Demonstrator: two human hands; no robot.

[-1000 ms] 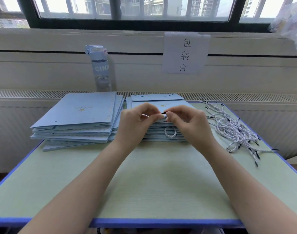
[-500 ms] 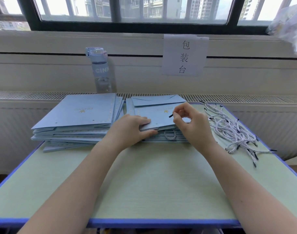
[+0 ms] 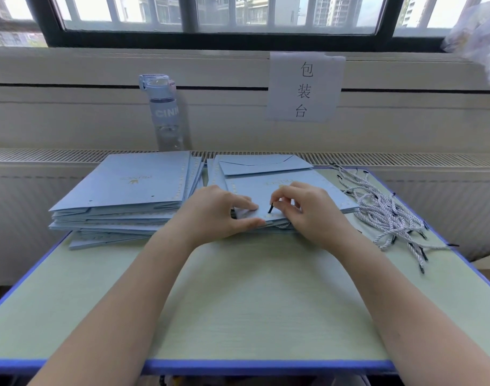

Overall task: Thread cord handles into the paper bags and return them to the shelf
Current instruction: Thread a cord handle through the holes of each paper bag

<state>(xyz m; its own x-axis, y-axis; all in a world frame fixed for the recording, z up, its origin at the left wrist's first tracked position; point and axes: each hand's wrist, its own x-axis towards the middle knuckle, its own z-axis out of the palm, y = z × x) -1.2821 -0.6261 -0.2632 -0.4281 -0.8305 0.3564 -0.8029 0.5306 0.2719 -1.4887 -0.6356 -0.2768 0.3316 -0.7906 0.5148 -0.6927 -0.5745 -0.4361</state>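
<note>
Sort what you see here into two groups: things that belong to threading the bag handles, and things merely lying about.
Belongs to the job:
top flat pale-blue paper bag, gripped by the left hand
black cord tip, pinched by the right hand
pile of white twisted cords
left stack of pale-blue paper bags

Lying about:
clear plastic water bottle
white paper sign

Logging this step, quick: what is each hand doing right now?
Left hand: pinches the near edge of the top paper bag.
Right hand: pinches a black cord tip over that bag.
</note>
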